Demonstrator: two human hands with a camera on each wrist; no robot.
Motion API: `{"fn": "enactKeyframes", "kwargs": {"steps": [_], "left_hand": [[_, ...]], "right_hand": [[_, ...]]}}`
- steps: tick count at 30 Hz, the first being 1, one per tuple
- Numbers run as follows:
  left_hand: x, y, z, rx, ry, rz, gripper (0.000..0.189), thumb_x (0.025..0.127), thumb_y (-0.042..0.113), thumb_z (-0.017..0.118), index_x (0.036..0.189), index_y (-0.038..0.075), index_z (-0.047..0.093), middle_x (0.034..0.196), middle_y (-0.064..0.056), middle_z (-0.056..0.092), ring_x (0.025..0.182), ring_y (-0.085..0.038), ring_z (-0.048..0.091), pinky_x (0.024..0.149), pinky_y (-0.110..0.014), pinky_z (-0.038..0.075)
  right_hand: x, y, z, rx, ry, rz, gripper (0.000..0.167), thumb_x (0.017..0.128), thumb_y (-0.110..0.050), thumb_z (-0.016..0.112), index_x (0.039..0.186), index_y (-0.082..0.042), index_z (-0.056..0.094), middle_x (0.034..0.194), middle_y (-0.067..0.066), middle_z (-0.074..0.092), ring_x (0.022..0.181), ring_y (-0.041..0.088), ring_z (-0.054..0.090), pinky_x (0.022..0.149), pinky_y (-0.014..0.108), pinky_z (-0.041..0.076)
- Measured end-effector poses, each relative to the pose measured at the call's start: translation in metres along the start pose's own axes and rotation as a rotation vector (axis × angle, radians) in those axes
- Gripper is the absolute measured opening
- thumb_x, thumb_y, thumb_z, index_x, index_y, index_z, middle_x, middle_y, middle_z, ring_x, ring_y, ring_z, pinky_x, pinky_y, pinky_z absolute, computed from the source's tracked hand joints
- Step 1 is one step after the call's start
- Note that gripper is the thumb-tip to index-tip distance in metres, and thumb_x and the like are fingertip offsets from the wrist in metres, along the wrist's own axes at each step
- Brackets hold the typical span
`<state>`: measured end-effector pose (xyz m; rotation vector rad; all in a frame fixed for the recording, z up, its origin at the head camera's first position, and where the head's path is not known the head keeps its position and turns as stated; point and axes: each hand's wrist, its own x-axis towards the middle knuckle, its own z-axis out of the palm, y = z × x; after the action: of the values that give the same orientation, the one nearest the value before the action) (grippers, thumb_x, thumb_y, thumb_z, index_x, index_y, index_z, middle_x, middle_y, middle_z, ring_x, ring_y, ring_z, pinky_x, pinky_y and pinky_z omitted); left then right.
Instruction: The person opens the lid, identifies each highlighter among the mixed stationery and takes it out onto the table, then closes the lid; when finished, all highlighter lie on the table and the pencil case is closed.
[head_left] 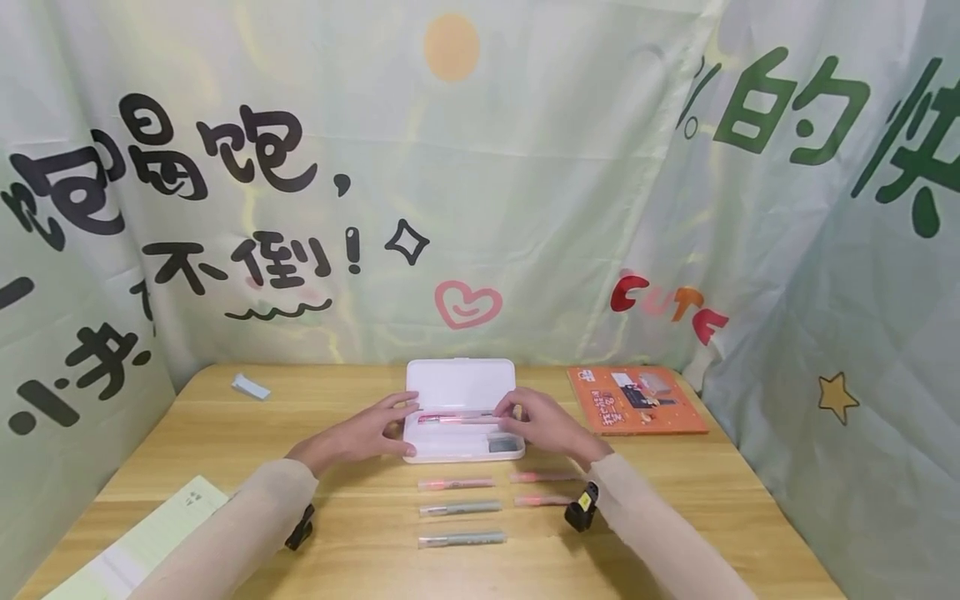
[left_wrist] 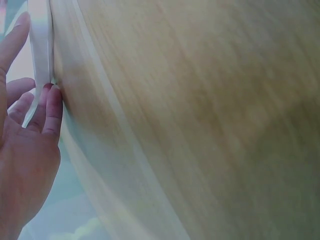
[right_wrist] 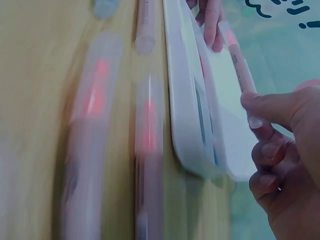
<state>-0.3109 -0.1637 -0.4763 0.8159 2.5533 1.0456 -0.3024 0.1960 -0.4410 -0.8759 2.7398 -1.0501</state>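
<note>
A white pencil case (head_left: 461, 385) lies with its lid raised on the wooden table. My right hand (head_left: 542, 419) pinches a pink highlighter (right_wrist: 241, 70) with a clear cap between thumb and index finger, over the case's tray. Gripping the case's left side, my left hand (head_left: 367, 429) has its thumb at the front corner and fingers by the lid. In the left wrist view, its fingertips (left_wrist: 54, 95) curl at the case's edge. Inside the tray, a dark grey block (head_left: 503, 443) sits at the right end, and a pen with a red part (head_left: 427, 419) shows at the left.
Before the case lie a pink highlighter (head_left: 456, 483) and two grey ones, upper (head_left: 459, 507) and lower (head_left: 462, 539). Two more pink highlighters (head_left: 542, 477) lie near my right wrist. An orange book (head_left: 636, 402), a small pale-blue object (head_left: 251, 387) and a green notepad (head_left: 142, 533) surround them.
</note>
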Motion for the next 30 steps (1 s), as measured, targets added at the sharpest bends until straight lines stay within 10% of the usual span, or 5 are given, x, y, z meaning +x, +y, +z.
{"fn": "enactKeyframes", "kwargs": {"steps": [14,30], "left_hand": [[0.001,0.0,0.0,-0.001,-0.005,-0.005,0.087,0.101,0.033,0.081,0.167,-0.003,0.037,0.181,-0.018,0.02,0.164,-0.05,0.024,0.13,-0.069,0.027],[-0.001,-0.001,0.0,-0.005,-0.002,-0.008,0.086,0.102,0.032,0.08,0.167,-0.003,0.036,0.181,-0.017,0.02,0.163,-0.049,0.026,0.129,-0.068,0.029]], "right_hand": [[-0.089,0.02,-0.033,0.012,0.04,-0.054,0.007,0.109,-0.024,0.069,0.113,-0.02,0.073,0.102,-0.002,0.063,0.073,0.008,0.048,0.063,0.024,0.045],[-0.158,0.032,-0.013,0.051,0.036,-0.072,0.006,0.106,-0.025,0.074,0.111,-0.028,0.073,0.094,-0.009,0.062,0.07,-0.001,0.048,0.057,0.02,0.044]]}}
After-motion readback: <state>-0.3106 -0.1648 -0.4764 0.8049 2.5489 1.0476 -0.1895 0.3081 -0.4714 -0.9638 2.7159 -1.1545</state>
